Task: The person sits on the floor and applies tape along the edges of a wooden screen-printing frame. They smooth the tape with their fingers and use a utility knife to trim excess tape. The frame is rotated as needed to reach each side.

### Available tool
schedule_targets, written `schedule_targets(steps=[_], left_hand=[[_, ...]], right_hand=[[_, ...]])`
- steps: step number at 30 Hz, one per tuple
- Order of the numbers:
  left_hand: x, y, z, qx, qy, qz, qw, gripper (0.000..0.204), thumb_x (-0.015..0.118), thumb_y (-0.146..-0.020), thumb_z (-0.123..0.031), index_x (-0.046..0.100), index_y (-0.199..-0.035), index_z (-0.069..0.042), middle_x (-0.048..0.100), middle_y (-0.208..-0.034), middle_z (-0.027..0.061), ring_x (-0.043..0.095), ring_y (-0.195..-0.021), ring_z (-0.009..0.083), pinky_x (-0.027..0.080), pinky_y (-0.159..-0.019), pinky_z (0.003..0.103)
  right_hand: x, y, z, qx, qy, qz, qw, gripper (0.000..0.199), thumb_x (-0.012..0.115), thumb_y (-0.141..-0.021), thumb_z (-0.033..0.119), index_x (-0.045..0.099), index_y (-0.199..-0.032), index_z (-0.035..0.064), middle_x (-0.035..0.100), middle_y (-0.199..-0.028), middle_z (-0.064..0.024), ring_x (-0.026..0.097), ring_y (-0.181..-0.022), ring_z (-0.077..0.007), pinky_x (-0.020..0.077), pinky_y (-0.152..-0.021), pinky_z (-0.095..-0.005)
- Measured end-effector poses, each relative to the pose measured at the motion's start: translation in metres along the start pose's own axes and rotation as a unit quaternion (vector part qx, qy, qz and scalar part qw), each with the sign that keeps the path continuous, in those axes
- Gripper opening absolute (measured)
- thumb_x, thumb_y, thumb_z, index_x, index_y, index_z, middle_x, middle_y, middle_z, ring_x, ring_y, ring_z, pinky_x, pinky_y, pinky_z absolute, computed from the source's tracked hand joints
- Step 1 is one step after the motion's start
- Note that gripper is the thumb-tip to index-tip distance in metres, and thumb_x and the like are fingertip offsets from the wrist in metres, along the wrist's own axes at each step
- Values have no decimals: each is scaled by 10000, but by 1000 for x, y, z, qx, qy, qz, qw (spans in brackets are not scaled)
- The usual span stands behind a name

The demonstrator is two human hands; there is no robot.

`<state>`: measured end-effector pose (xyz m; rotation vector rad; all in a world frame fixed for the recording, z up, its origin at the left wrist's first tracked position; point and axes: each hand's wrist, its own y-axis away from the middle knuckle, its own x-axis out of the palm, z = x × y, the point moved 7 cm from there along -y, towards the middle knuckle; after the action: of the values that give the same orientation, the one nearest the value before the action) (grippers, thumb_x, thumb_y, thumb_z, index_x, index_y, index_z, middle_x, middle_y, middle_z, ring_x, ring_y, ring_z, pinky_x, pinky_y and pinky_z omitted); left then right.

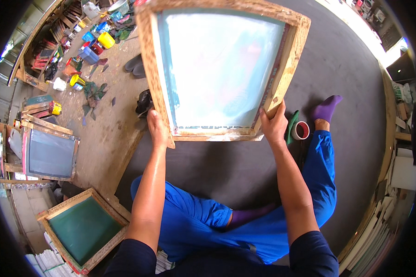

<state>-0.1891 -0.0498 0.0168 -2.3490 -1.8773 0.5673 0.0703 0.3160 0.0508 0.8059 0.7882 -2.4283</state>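
Note:
A wooden-framed printing screen (219, 69) is held up in front of me, tilted, its pale mesh bright with light and bluish-green along the borders. My left hand (158, 128) grips the lower left corner of its frame, fingers mostly hidden behind the wood. On the other side, my right hand (274, 122) is closed round the right rail near the lower corner. Just right of that hand, a roll of tape (300, 130) and a green object (291, 127) of unclear kind lie on the dark surface.
I sit on a dark platform (356, 152), legs in blue trousers. Another screen with green mesh (88, 228) leans at lower left; a greyish screen (51, 153) stands beyond it. Paint containers (106, 40) and scraps litter the floor at far left. Stacked sheets (372, 231) line the right edge.

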Motion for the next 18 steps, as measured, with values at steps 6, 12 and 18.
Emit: schedule_targets(steps=[6, 12, 18], left_hand=[[26, 2, -28, -36, 122, -94, 987, 631, 391, -1126, -505, 481, -1379, 65, 589, -1322, 172, 562, -1226, 248, 425, -1066, 384], [15, 19, -46, 32, 36, -141, 989, 583, 397, -1126, -491, 529, -1283, 54, 623, -1155, 161, 607, -1058, 237, 476, -944, 396], [8, 36, -36, 44, 28, -166, 985, 641, 374, -1121, -525, 526, -1280, 77, 636, -1170, 188, 623, -1051, 266, 489, -932, 408]], right_hand=[[1, 23, -22, -43, -4, -17, 999, 831, 815, -879, 236, 346, -1516, -22, 690, -1141, -260, 716, -979, -426, 577, -791, -460], [-20, 90, -27, 9, 36, -80, 996, 798, 813, -863, 165, 409, -1539, 40, 689, -1008, -147, 679, -849, -298, 555, -749, -400], [27, 161, 3, 77, 115, 200, 970, 845, 657, -863, 244, 311, -1628, 148, 724, -823, -183, 709, -683, -399, 568, -652, -512]])
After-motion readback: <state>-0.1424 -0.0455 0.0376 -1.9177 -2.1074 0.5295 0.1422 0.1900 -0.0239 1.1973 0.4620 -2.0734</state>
